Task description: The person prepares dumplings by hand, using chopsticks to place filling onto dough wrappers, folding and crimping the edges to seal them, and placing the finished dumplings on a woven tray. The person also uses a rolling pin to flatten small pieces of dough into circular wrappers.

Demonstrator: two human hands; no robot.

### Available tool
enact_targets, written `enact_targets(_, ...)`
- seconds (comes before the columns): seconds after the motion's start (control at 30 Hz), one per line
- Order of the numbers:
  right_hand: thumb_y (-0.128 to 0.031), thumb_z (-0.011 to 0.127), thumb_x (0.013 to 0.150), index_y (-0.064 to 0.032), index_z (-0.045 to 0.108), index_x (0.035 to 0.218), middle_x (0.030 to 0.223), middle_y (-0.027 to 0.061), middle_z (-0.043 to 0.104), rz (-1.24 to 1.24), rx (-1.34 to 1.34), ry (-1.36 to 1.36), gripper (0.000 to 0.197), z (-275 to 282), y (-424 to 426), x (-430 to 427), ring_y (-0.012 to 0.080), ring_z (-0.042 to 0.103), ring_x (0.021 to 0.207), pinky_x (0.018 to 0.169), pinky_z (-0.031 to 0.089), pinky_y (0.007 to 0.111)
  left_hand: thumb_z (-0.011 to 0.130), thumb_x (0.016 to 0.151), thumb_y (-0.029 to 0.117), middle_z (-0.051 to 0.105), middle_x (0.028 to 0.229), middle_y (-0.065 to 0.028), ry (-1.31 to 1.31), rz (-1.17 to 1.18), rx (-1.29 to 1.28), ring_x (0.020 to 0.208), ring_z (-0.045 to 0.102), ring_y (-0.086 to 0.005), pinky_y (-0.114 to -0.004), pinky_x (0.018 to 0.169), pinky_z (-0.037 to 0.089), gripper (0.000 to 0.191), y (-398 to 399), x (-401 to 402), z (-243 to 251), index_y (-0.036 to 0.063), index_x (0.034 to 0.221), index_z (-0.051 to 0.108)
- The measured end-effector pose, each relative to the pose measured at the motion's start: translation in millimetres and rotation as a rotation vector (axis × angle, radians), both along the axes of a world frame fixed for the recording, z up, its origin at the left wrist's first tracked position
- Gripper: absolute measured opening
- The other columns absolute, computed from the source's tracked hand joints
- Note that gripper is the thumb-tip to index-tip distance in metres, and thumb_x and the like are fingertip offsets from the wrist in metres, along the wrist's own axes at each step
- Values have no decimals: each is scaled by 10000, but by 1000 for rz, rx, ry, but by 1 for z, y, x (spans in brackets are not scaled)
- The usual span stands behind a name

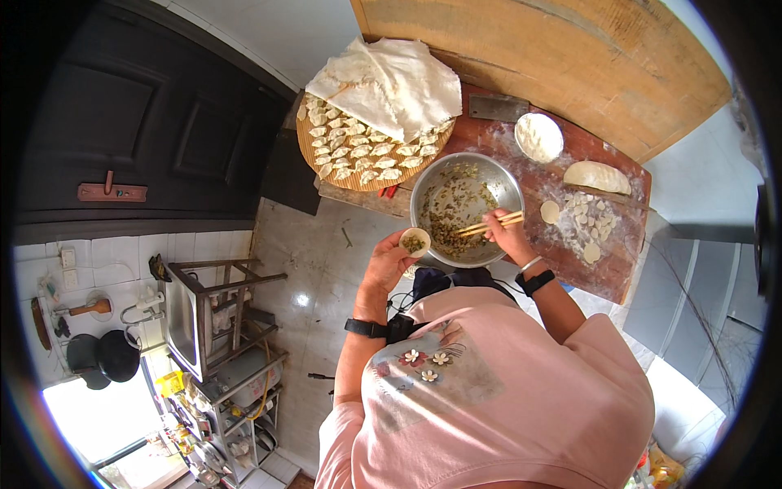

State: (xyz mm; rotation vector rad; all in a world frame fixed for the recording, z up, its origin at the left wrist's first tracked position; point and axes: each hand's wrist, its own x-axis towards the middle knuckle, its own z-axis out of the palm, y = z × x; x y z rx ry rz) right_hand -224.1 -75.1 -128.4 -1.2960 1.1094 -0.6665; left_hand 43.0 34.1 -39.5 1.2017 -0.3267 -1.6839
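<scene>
My left hand (387,261) holds a round dough wrapper (415,242) with some chopped filling on it, beside the rim of a steel bowl (512,183). In my right hand (504,235) is a pair of wooden chopsticks (479,227), their tips down in the chopped filling (449,235) inside that bowl. Filling also clings to the bowl's wall. Behind it to the left, rows of folded dumplings (360,151) lie on a round woven tray (307,142). A white cloth (391,85) covers the tray's far part.
On the floured wooden board (605,278) at right are a dough log (597,177), small dough pieces (592,220) and flat wrappers (550,212). A white bowl of flour (539,137) and a cleaver blade (498,107) lie farther back. A metal-framed sink stand (201,318) is at left.
</scene>
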Motion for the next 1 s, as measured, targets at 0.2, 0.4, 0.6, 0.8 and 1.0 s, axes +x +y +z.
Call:
enact_targets(0.2, -232, 593, 907, -1, 606, 788, 634, 62, 613, -125, 203, -161, 261, -39, 6, 18, 102, 573, 463, 406, 454, 225, 383, 801, -91, 573, 1180, -206, 45, 64, 7, 1076, 596, -290, -376, 949, 497, 459, 1, 3, -3, -105, 1253, 458)
enact_targets(0.4, -300, 575, 924, 14, 618, 894, 672, 88, 633, -248, 367, -245, 319, -32, -1, 4, 146, 632, 519, 443, 514, 241, 391, 790, -101, 580, 1160, -206, 74, 130, 30, 1061, 601, -299, -383, 942, 501, 428, 2, 9, -19, -104, 1206, 491)
enact_targets(0.6, -318, 591, 916, 5, 616, 918, 669, 88, 622, -374, 468, -353, 324, -2, -4, -16, 174, 627, 538, 468, 510, 272, 393, 788, -106, 583, 1146, -202, 42, 137, 101, 1051, 601, -304, -400, 931, 509, 402, -7, 7, -26, -112, 1173, 506)
enact_targets(0.8, -331, 591, 917, -13, 609, 905, 655, 89, 612, -433, 487, -487, 319, 47, 1, -21, 165, 609, 533, 480, 489, 264, 380, 790, -117, 579, 1149, -213, 74, 19, 81, 1060, 597, -312, -393, 923, 514, 416, -18, -11, -33, -115, 1191, 489)
enact_targets(1.0, -230, 565, 936, -2, 601, 925, 685, 91, 617, -286, 347, -539, 231, 71, 11, -18, 142, 591, 551, 508, 486, 247, 337, 756, -160, 537, 1210, -218, 280, 21, 89, 1130, 552, -321, -411, 989, 476, 477, -30, -27, -9, -99, 1210, 470)
